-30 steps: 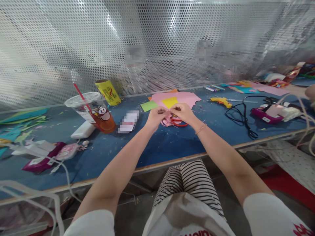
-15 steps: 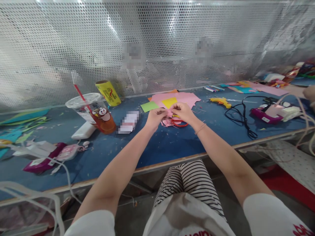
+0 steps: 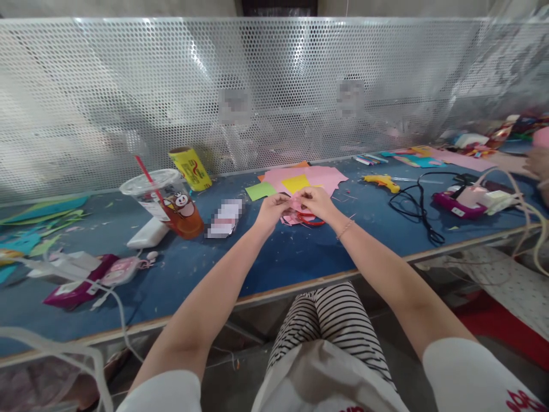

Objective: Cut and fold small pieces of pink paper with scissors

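Note:
A small piece of pink paper [image 3: 295,201] is pinched between the fingertips of my left hand [image 3: 271,210] and my right hand [image 3: 316,202]. Its exact shape is partly covered by my fingers. Below it on the blue table [image 3: 278,257] lie scissors with red handles [image 3: 312,220], partly hidden by my right hand, and some pink paper scraps [image 3: 290,220]. Just beyond my hands are large pink sheets [image 3: 330,178], with a yellow paper [image 3: 295,183] on top and a green paper [image 3: 260,191] at their left.
To the left stand a drink cup with a straw [image 3: 182,214] and a yellow tube [image 3: 191,169]; a phone-like pixelated object [image 3: 225,218] lies nearer. A yellow glue gun [image 3: 381,182] and black cable [image 3: 422,212] are at right. Perforated metal [image 3: 274,86] screens the back. Another person's hand [image 3: 538,163] shows far right.
The view has tilted up slightly, so the table sits lower in the picture. Both hands stay together on the pink paper, with fingers shifted a little.

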Demonstrator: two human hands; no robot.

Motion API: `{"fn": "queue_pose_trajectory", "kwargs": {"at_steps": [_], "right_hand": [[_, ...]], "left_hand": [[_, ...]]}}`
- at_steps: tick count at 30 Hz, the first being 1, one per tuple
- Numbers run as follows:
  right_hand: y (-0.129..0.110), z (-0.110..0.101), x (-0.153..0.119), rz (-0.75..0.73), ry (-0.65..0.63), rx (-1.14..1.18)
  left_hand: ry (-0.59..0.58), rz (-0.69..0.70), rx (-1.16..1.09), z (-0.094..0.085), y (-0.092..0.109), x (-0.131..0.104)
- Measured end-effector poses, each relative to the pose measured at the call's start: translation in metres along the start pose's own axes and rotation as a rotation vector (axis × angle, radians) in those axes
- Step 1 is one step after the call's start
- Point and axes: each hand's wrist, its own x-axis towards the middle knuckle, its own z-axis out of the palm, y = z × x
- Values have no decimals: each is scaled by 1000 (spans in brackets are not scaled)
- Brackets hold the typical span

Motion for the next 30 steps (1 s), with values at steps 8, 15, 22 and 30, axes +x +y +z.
{"fn": "queue_pose_trajectory", "kwargs": {"at_steps": [8,15,22,30], "right_hand": [[3,-1,3,67,-9,-9],[7,-2,4,40,-41,-66],[6,-2,3,-64,5,-97],[-4,-2,-3,-199,-4,-217]], "left_hand": [[-107,-42,-38,0,5,-2],[-107,-58,-2,0,-2,1],[-53,-41,136,-1,0,0],[-43,-69,67,1,2,-3]]}}
